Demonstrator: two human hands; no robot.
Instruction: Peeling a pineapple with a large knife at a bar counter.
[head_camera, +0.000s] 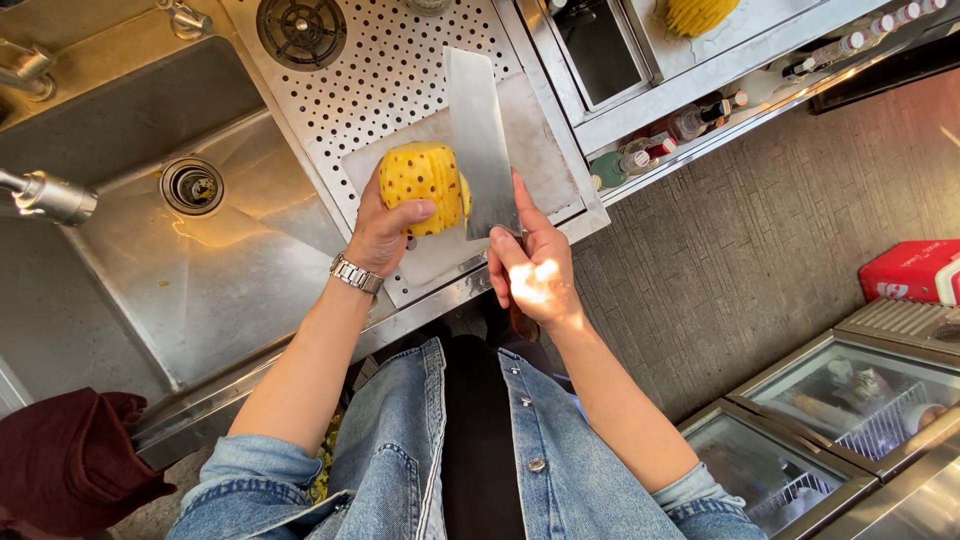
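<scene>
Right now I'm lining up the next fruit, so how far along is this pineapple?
Done: the pineapple is peeled, yellow all round with brown eyes showing. In hand: the left hand steadies it upright on the white cutting board while the right hand holds the cleaver against its side. Left: it is whole, no slices on the board.

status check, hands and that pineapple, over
Left hand gripping peeled pineapple on cutting board. Right hand holding cleaver, blade flat against fruit's side. Nothing in the way.
</scene>
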